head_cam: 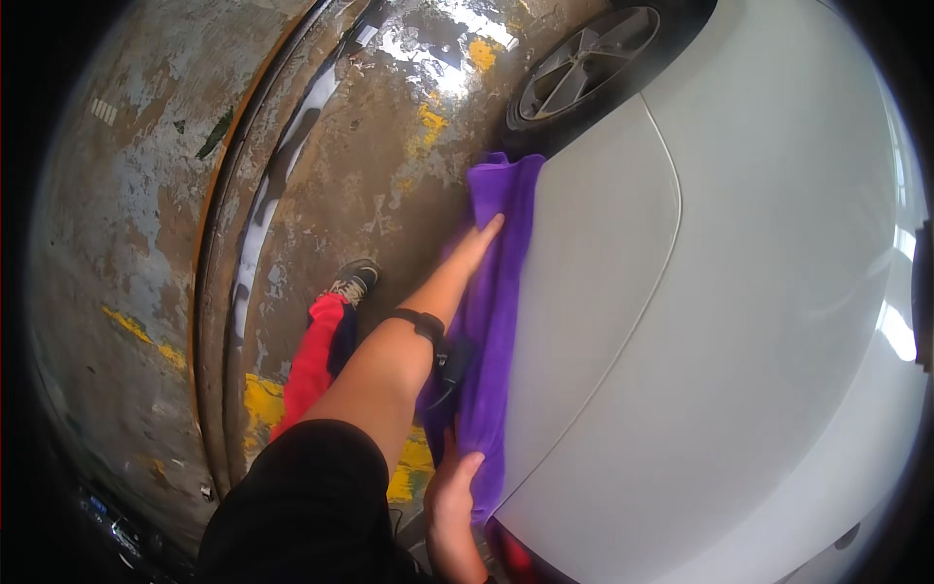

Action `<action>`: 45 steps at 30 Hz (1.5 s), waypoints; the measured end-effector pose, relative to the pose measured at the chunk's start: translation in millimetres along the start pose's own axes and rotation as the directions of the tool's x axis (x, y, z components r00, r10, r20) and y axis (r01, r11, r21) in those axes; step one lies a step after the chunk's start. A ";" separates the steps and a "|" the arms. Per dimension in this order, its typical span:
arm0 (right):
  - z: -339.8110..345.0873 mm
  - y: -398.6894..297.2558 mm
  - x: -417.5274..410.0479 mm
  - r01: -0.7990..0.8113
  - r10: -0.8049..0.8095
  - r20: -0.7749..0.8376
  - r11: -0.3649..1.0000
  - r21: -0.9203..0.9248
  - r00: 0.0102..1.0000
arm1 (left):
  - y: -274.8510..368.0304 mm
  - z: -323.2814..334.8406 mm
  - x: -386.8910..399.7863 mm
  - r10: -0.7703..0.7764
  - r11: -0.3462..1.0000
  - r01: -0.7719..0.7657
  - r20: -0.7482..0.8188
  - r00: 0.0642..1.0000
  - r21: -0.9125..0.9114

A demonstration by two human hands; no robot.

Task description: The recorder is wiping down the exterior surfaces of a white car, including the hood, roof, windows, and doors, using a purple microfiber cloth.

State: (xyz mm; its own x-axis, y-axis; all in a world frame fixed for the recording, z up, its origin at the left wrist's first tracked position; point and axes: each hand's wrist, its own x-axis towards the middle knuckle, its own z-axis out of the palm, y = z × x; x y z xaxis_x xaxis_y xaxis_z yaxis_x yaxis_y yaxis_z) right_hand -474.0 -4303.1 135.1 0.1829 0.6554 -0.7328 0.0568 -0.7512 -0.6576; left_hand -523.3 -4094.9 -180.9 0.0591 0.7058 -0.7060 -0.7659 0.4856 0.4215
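A long purple cloth (496,328) hangs in folds against the side of a light-coloured car (715,306). My left hand (487,230) grips it near its far end, below the wheel in the picture; the thumb shows while the other fingers are hidden in the folds. Close to the bottom of the view, my right hand (454,493) holds the nearer end, thumb on top of the fabric. A black strap (416,319) with a small black device (454,363) sits on my left forearm.
A car wheel (587,62) stands at the top, and a red lamp (514,555) shows at the bottom. The worn concrete floor (365,153) has yellow paint patches. A long channel (211,292) curves along the left. My shoe (357,279) is beside the car.
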 end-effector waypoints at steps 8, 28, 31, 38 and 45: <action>-126.1 121.9 -123.8 -0.016 -0.058 -0.161 0.904 -0.426 0.985 | -200.7 -65.2 -210.2 -0.318 0.928 0.291 -0.087 0.944 -0.233; -400.9 42.1 -304.2 0.813 -0.808 0.096 0.574 -0.096 0.582 | 45.5 181.2 -415.8 0.730 0.444 -0.852 0.440 0.523 0.276; -419.5 16.4 -276.1 0.703 -0.742 0.178 0.669 0.240 0.646 | 84.3 265.0 -392.6 0.726 -0.269 -0.686 0.610 0.317 0.676; -555.6 21.2 -242.0 0.401 -0.720 0.189 0.562 0.724 0.668 | -25.2 497.0 -550.5 0.452 -0.601 -0.381 0.691 0.564 0.703; -749.7 67.3 -211.5 0.556 -0.735 -0.170 0.320 0.768 0.657 | -219.6 655.5 -566.7 0.072 -0.802 -0.471 0.843 0.533 0.367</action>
State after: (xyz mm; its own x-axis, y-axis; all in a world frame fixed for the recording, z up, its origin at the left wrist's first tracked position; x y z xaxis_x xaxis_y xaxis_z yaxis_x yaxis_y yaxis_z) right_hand 227.0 -4551.2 376.7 0.2451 0.9690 0.0312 -0.6336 0.1845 -0.7514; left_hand 31.1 -4263.4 499.7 0.5161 0.8460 0.1335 0.8213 -0.5331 0.2030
